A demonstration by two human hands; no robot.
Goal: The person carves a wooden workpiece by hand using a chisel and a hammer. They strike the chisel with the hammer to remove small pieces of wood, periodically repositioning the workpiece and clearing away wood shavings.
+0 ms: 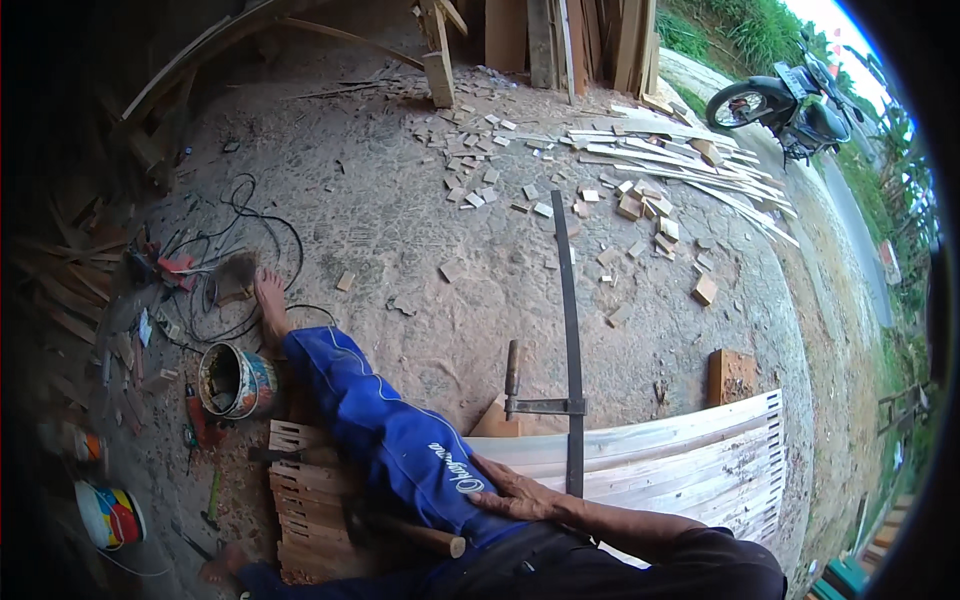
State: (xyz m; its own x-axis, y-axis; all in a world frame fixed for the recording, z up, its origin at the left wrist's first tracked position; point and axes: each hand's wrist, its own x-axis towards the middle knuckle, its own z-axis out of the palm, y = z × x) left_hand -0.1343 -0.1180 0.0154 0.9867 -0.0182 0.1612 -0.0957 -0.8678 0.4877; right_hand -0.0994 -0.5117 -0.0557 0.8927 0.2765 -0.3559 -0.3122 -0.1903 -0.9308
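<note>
My right hand lies on the blue trouser leg at my thigh, fingers stretched out and holding nothing. My left hand is not in view. Just beyond the right hand, a long bar clamp with a wooden handle crosses the edge of a pale wooden panel, whose right end has a row of slots. To the left of my thigh lies a stack of notched boards. The round end of a wooden tool handle juts out beside my lap; its other end is dark and unclear.
A paint-stained bucket, a coiled black cable and a second bucket stand or lie at left. Small wood offcuts and thin strips litter the ground ahead. A wood block sits beyond the panel. A motorcycle is parked far right.
</note>
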